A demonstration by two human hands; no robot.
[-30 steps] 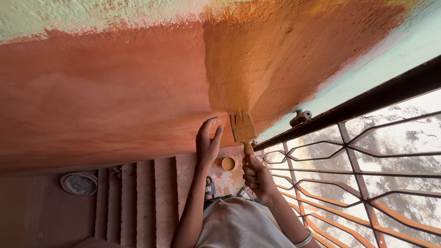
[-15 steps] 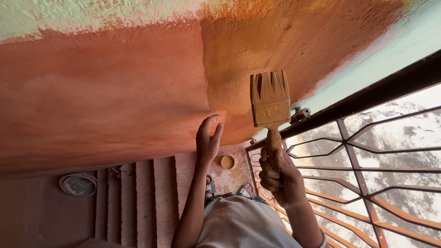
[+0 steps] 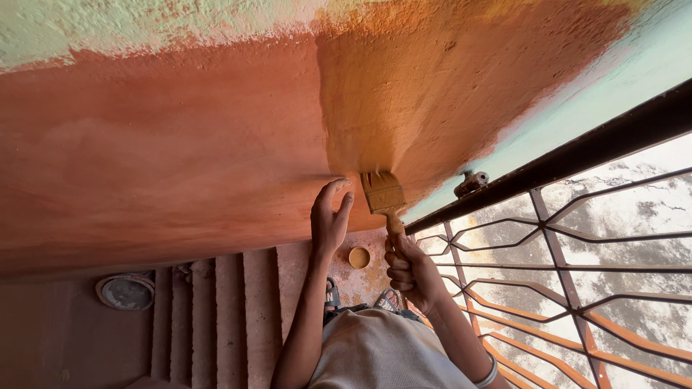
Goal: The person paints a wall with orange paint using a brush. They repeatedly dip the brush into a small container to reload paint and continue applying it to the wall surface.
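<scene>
against the wall (image 3: 180, 166), a broad rough plastered surface painted terracotta orange, everything else is placed. its upper edge keeps a band of unpainted pale green, and a brighter ochre patch covers the part right of the middle. right of the wall runs a dark metal railing (image 3: 577, 238) with rust-orange grillwork. below the wall, concrete stairs (image 3: 216, 317) drop away, with a round grey lid-like thing (image 3: 126, 292) lying beside them and a small round cup of yellow paint (image 3: 359, 257) on the landing.

the person's right hand (image 3: 411, 270), with a bangle at the wrist, has its grip closed tight around the handle of a flat paintbrush (image 3: 384, 198). the brush's long axis runs up and slightly left from that hand, bristles pressed to the wall at the lower edge of the ochre patch. the left hand (image 3: 330, 220) holds nothing: fingers spread, palm flat on the wall, just left of the bristles and close beside them. the right hand alone carries the brush.
</scene>
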